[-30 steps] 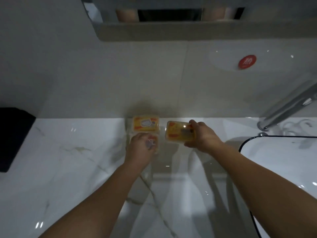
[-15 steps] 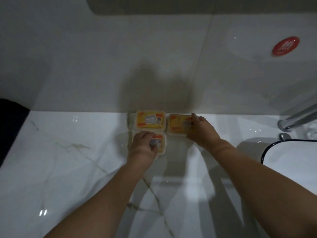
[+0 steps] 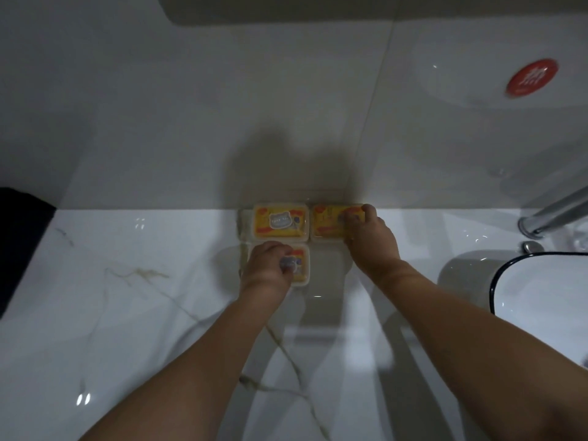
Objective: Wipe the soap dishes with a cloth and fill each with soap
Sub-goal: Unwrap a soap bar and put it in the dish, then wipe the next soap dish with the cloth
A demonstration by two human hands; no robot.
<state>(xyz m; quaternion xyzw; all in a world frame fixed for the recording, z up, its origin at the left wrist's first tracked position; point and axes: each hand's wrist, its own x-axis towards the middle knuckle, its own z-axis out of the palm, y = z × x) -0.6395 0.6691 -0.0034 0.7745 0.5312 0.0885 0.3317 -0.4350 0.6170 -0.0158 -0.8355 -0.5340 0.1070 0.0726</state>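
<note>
Three clear soap dishes holding yellow wrapped soaps sit together on the white marble counter [image 3: 127, 313], against the wall. The back left soap dish [image 3: 280, 221] stands free, its cat label showing. My right hand [image 3: 372, 243] grips the back right soap dish [image 3: 326, 222] from its right side, fingers curled over the top; the dish rests on the counter beside the back left one. My left hand [image 3: 265, 268] is curled over the front soap dish [image 3: 302, 270] and covers its left half. No cloth is in view.
A white basin with a black rim [image 3: 541, 288] fills the right side, with a chrome faucet [image 3: 553, 213] above it. A dark object [image 3: 19, 240] lies at the counter's left edge. A red round sticker [image 3: 532, 78] is on the wall.
My right hand carried its soap dish back and down onto the counter beside the back left dish. My left hand stayed on the front dish. The camera tilted down and left.
</note>
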